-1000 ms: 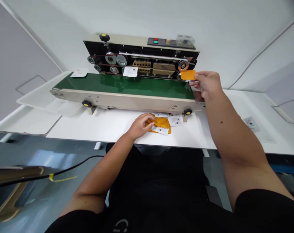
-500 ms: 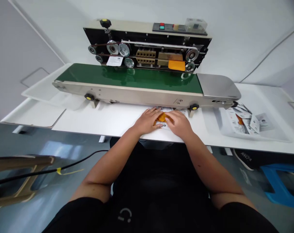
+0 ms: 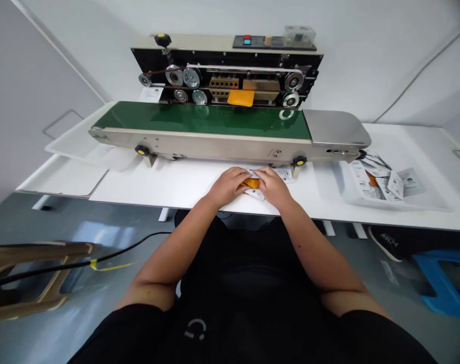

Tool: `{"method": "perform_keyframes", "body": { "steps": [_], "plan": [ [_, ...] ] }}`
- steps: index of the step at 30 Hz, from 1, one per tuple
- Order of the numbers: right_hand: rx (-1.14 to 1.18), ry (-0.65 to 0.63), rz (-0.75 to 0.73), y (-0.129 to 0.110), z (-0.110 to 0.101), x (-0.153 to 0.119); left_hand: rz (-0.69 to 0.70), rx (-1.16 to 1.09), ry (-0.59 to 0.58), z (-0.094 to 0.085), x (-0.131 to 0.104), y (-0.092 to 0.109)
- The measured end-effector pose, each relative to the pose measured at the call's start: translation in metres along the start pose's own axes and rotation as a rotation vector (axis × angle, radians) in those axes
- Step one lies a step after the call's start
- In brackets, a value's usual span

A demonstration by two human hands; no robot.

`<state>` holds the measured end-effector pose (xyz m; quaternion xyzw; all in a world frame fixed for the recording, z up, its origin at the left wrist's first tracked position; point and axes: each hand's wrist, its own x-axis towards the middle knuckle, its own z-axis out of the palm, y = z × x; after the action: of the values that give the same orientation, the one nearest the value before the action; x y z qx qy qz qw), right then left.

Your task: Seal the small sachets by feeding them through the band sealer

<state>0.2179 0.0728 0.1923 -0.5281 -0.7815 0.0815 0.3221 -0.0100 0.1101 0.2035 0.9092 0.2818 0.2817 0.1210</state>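
Observation:
At the front of the table, an orange packet (image 3: 251,183) is pinched between my two hands. My left hand (image 3: 227,187) has its fingers bent over the packet's left side. The fingertips of my right hand (image 3: 274,186) close on its right edge. White printed packets lie under and around it, one white packet (image 3: 257,194) showing below my fingers and another white packet (image 3: 285,175) beyond my right hand. Behind them stands a band sealing machine (image 3: 199,139), where a second orange packet (image 3: 240,98) hangs in the band and a white packet (image 3: 153,94) is at the left end.
A green conveyor belt (image 3: 199,120) runs along the machine. To the right, a clear plastic tray (image 3: 423,205) holds several white and orange packets. Another clear tray (image 3: 69,139) is at the left. A blue stool (image 3: 438,285) and a brown stool (image 3: 40,247) stand on the floor.
Both packets in the sealing machine have travelled left along the band. My fingers have drawn in tighter around the orange packet, and my right hand has shifted slightly upward.

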Motion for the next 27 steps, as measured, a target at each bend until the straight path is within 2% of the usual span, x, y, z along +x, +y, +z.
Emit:
{"method": "perform_keyframes", "body": {
  "steps": [4,8,11,13,15,17,19,21,24,27],
  "plan": [
    [-0.09,0.102,-0.043,-0.004,-0.003,-0.003,-0.106,-0.014,0.018,0.003,-0.002,-0.001],
    [-0.11,0.354,-0.126,-0.008,-0.014,-0.01,-0.258,0.023,0.022,0.003,-0.003,-0.002],
    [-0.032,0.461,-0.137,-0.009,-0.038,-0.014,-0.229,0.081,0.027,0.001,-0.001,-0.004],
    [0.082,0.521,-0.025,-0.007,-0.063,-0.009,-0.147,0.102,0.044,-0.001,0.0,-0.005],
    [0.253,0.611,0.155,-0.001,-0.095,0.008,-0.089,0.11,0.079,-0.002,0.001,-0.006],
    [0.426,0.694,0.323,0.008,-0.13,0.036,-0.064,0.115,0.111,-0.003,0.001,-0.006],
    [0.555,0.73,0.45,0.019,-0.16,0.069,-0.049,0.123,0.108,-0.002,0.002,-0.006],
    [0.683,0.709,0.562,0.03,-0.18,0.101,-0.046,0.13,0.074,-0.001,0.002,-0.005],
    [0.817,0.615,0.693,0.042,-0.187,0.137,-0.075,0.129,0.045,-0.001,0.002,-0.005],
    [0.864,0.553,0.755,0.053,-0.174,0.16,-0.106,0.113,0.043,-0.001,0.002,-0.005]
  ]
}}
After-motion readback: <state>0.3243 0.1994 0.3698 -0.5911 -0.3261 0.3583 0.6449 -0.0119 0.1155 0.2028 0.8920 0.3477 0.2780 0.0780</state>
